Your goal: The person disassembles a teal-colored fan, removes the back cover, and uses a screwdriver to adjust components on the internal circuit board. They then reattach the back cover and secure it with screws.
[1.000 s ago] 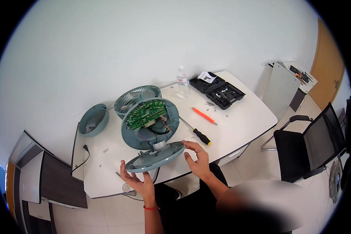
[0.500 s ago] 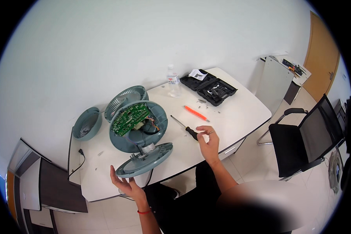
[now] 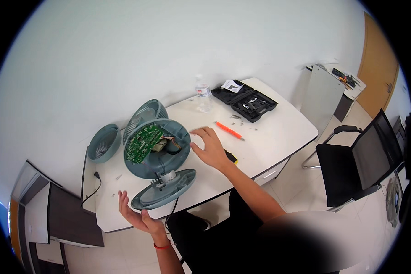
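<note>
White surface (image 3: pixel 281 137): right hand (image 3: pixel 212 150) just swung from near screwdriver (image 3: pixel 232 157) to fan housing (image 3: pixel 150 170), left hand (image 3: pixel 139 220) by round base (image 3: pixel 171 192). Fingers spread on both, so tool-free now.

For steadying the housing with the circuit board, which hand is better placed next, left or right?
Probably the right hand: it is right by the near-right rim of the housing, whereas the left hand is lower, beside the round base.

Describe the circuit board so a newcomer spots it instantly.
On the white table, find the round grey-green housing beside the right hand. The circuit board lies toward the left of its open face, bright green against the duller plastic around it.
</note>
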The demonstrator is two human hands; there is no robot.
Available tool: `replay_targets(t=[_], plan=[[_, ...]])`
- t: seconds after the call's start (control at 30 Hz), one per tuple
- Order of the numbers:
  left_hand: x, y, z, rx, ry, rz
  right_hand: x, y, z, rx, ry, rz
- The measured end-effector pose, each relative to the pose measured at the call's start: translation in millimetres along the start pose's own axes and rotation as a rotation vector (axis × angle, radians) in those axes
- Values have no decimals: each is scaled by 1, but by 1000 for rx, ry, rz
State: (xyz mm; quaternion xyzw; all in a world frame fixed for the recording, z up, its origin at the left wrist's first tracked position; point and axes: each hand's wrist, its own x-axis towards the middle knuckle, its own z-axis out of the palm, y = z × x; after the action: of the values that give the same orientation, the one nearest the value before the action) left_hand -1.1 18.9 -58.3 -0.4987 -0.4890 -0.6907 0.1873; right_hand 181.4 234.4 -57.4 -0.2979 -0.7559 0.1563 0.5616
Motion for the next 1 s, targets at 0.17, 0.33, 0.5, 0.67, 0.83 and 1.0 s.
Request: replay_targets(t=[0.17, 0.33, 0.5, 0.67, 0.83, 1.0], plan=[[50, 28, -2, 176, -352, 102, 30, 27, 43, 254, -44, 117], [61, 73, 13, 290, -609, 140, 29, 37, 51, 313, -119, 237], [31, 82, 26, 390, -735, 314, 18, 37, 55, 332, -52, 190], [22, 36, -8, 458, -580, 344, 12, 41, 57, 424, -26, 263], [-1, 74, 10, 219, -277, 273, 10, 39, 63, 524, -37, 287], [-17, 62, 132, -360, -208, -290, 6, 37, 59, 494, -44, 308]])
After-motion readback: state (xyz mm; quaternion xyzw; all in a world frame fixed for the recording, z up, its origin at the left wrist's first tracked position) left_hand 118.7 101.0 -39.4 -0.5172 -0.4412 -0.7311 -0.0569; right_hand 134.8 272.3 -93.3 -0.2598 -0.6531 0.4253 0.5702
